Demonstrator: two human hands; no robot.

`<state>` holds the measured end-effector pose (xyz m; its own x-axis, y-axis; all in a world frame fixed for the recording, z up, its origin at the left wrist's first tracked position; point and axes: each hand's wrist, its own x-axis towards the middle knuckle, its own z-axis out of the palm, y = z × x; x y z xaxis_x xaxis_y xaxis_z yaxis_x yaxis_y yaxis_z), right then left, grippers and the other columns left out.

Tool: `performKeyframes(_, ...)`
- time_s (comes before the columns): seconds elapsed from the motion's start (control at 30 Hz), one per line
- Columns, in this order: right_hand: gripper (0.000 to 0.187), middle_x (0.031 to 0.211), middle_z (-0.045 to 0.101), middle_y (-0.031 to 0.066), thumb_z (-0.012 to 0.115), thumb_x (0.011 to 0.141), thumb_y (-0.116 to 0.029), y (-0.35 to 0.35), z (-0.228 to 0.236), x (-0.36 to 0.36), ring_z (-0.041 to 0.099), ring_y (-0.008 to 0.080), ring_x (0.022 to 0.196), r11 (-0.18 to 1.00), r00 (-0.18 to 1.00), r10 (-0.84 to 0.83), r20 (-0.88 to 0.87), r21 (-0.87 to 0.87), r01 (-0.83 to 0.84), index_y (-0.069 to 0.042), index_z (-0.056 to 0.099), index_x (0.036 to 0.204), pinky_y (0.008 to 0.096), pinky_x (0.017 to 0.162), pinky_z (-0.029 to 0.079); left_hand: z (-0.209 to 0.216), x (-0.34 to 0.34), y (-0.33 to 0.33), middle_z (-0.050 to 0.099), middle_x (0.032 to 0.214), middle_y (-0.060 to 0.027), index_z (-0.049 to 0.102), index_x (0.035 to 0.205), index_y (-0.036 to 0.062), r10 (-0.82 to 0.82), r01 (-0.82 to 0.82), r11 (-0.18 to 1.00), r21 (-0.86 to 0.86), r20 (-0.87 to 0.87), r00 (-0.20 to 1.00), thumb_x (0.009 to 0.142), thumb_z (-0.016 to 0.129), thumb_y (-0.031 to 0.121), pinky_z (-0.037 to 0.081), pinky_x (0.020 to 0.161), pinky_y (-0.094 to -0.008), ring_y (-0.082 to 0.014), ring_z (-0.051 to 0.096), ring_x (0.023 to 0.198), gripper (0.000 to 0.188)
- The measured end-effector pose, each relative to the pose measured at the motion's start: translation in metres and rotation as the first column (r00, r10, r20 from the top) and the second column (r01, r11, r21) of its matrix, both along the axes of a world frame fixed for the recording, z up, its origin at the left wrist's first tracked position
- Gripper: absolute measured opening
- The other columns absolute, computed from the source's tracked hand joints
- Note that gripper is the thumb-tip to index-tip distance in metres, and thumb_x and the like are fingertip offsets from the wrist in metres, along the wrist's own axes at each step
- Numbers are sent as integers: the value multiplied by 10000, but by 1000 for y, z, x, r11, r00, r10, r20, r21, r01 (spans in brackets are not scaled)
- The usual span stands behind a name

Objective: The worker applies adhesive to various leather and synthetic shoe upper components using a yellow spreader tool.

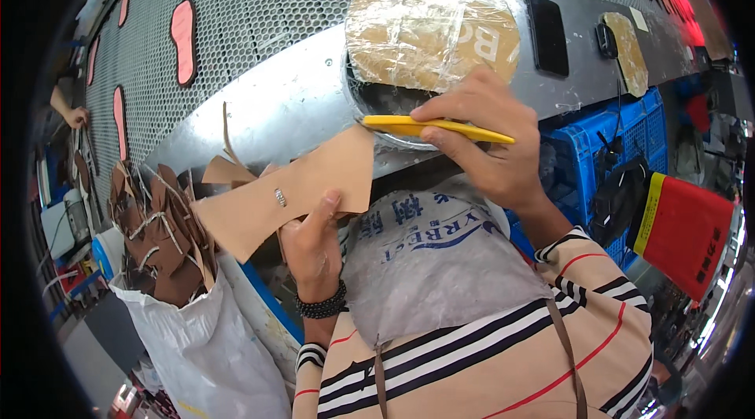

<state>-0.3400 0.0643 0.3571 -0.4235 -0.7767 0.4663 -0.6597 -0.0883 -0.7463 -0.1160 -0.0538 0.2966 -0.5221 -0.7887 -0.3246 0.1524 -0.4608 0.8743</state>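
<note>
The belt (252, 33), a grey mesh, fills the far side; pink insoles with dark rims lie spread over it; along its near edge runs the metal ledge (267, 116); the apron (440, 277), grey with blue print, covers the person's front over a striped shirt (503, 372); at the lower left stands the white sack (208, 348), its mouth crowded with brown scraps (161, 238); on the right sits the blue crate (568, 147), and beyond it hangs a red sheet (686, 234) with a yellow edge.

The film-wrapped round board (429, 25) lies over the far part of the pot (348, 88), leaving the near part of its opening bare; the tan piece (307, 183) is held up in front of the ledge, between sack and pot, its narrower end toward the sack; the left hand (313, 250) grips its near edge, thumb on top and the fingers mostly hidden beneath; the right hand (491, 136) is closed in a pinch on the yellow tool (440, 128), held nearly level over the pot's near rim; the tool's tip is by the piece's upper right corner, though whether they touch I cannot tell.

On the ledge, right of the board, lies the black phone (547, 35); a dark bracelet (322, 305) circles the left wrist; smallest is the silvery tag (280, 197) on the piece.
</note>
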Motion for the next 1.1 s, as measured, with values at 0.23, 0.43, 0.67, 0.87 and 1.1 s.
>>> performKeyframes(0.23,161,899,739,70,791,798,-40,0,2,1,569,218,792,999,998,35,-52,25,-33,-32,772,958,335,735,439,5,-18,4,583,1322,-215,421,1403,-44,-5,24,988,155,-122,993,949,599,36,596,937,-504,-352,637,1177,495)
performKeyframes(0.43,186,876,714,56,815,778,-68,-6,1,1,554,229,769,1000,979,18,-204,17,-15,-50,768,957,338,713,444,2,-17,6,596,1328,-194,446,1393,-41,-3,11,996,88,-80,997,982,599,36,560,983,-478,-328,639,1183,445)
performKeyframes(0.67,205,855,685,54,832,755,-83,5,-6,16,549,238,755,995,987,86,-135,54,-79,-43,747,937,344,671,445,-2,-23,13,607,1317,-135,480,1377,-16,105,-102,994,41,-71,992,1011,585,31,530,1003,-431,-251,617,1195,383)
performKeyframes(0.87,223,863,675,39,840,744,-102,10,-12,28,545,231,750,983,975,183,-123,38,-179,-45,745,938,342,653,438,2,-28,9,581,1374,-146,508,1367,-49,93,-80,992,101,-131,987,1021,592,50,476,1073,-433,-250,577,1253,370)
performKeyframes(1.1,197,815,672,35,827,750,-90,20,4,17,549,229,742,985,983,169,-66,33,-167,-45,751,926,357,673,449,-6,-24,-10,573,1378,-109,506,1377,-5,134,-137,990,-19,-108,985,1027,599,86,438,1092,-413,-225,565,1249,373)
